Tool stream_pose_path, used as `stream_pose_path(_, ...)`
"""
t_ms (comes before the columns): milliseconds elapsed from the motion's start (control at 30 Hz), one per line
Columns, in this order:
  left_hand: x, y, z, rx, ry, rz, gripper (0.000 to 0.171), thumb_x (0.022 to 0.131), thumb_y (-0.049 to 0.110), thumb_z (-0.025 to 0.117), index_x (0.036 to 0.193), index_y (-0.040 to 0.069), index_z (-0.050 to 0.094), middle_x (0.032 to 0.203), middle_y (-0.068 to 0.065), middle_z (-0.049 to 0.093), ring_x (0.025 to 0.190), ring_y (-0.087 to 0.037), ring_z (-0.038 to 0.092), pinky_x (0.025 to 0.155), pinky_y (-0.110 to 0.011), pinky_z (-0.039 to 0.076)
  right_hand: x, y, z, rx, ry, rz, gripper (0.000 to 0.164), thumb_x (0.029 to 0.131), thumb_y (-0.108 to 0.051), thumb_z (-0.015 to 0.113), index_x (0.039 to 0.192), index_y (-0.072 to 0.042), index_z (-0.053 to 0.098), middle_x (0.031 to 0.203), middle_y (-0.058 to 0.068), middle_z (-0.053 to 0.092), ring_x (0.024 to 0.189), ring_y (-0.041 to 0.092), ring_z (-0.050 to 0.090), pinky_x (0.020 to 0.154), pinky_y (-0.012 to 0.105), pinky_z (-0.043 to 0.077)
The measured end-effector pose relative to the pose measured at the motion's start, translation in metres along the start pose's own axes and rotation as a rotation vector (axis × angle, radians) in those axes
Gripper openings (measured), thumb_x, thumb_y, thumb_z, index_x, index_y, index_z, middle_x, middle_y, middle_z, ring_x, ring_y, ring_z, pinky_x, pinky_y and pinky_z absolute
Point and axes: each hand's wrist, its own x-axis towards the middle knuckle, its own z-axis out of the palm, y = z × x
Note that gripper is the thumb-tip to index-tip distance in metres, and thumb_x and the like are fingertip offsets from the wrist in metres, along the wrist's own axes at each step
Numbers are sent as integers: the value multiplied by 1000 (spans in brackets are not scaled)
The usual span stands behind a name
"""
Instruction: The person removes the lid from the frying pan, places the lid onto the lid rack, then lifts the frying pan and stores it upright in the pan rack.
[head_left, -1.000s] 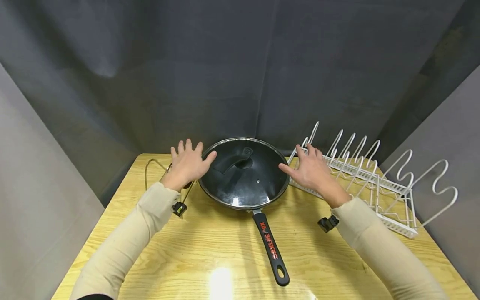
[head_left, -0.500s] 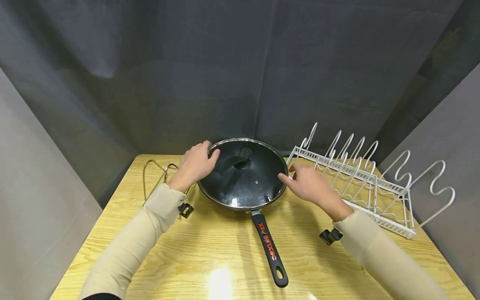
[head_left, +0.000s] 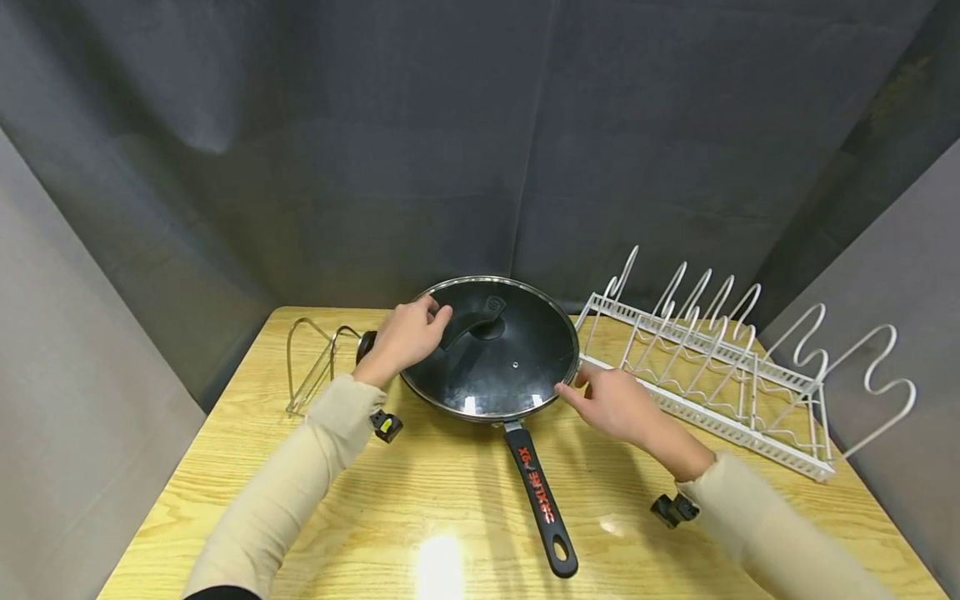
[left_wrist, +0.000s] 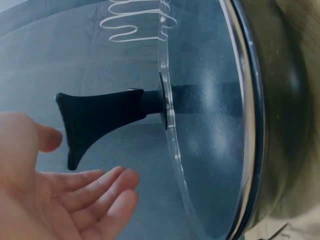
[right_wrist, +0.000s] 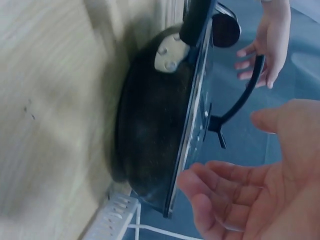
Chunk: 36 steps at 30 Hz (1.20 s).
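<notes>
A black frying pan (right_wrist: 155, 115) stands on the wooden table, its long handle (head_left: 542, 500) with red lettering pointing toward me. A glass lid (head_left: 525, 367) with a metal rim covers it, and a curved black lid handle (left_wrist: 105, 112) rises from the middle. My left hand (head_left: 408, 335) hovers over the lid's left side. In the left wrist view its thumb and relaxed fingers lie on either side of the lid handle's wide end, with a gap. By the pan's right rim is my right hand (head_left: 611, 404), its fingers loosely bent and nothing between them.
To the right, a long white wire rack (head_left: 697, 408) with tall wavy dividers reaches close to the pan. A small metal wire stand (head_left: 307, 367) is at the left, with a dark rounded piece (head_left: 365, 344) beside my left hand. A dark curtain (head_left: 480, 150) hangs behind the table.
Both hands have come down and inward from spread positions. The left hand moved right over the lid toward its handle; the right hand dropped nearer the pan's rim. The pan stays put.
</notes>
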Motion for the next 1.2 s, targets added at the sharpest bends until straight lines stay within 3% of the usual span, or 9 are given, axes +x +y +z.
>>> stream_pose_path(367,6,0,6,-154,-51,-57,44,99,43,40,107,6,62,91,-8,63,87,-24,59,79,-39,46,-27,-15,17,133,-106,-26,37,94,-44,54,76,-14,65,58,-8,53,53,7,48,54,28,43)
stream_pose_path(533,8,1,7,-256,-120,-110,47,99,46,39,110,5,59,94,-10,62,71,-22,65,77,-38,48,-40,-22,22,312,-225,-16,43,96,-45,49,70,-13,61,55,-5,55,48,10,52,47,26,40)
stream_pose_path(667,11,2,8,-345,-145,-170,47,99,47,39,109,6,58,102,-12,59,64,-21,67,70,-33,52,-50,-28,26,468,-329,19,45,97,-44,47,74,-8,61,58,0,60,49,20,60,45,27,42)
stream_pose_path(800,14,4,8,-453,-159,-209,48,99,45,40,112,3,58,111,-15,56,84,-25,65,61,-30,55,-60,-32,31,607,-429,49,45,98,-43,47,81,-5,62,60,6,61,50,26,61,46,33,47)
stream_pose_path(933,16,6,7,-548,-170,-239,50,100,43,41,117,-1,56,116,-18,54,106,-30,55,57,-32,55,-66,-35,34,696,-511,95,44,98,-45,45,83,-7,62,60,10,60,49,29,61,43,36,49)
stream_pose_path(1033,18,8,5,-576,-178,-249,52,99,43,41,120,-3,54,120,-19,54,113,-31,51,57,-33,56,-70,-37,36,744,-547,129,44,98,-46,45,85,-6,61,59,9,59,48,27,60,42,37,49)
stream_pose_path(1200,21,10,5,-594,-203,-256,53,99,43,41,130,0,50,127,-20,53,119,-32,49,59,-34,56,-74,-39,37,839,-604,150,44,98,-44,46,86,-4,59,59,7,58,44,19,57,44,48,51)
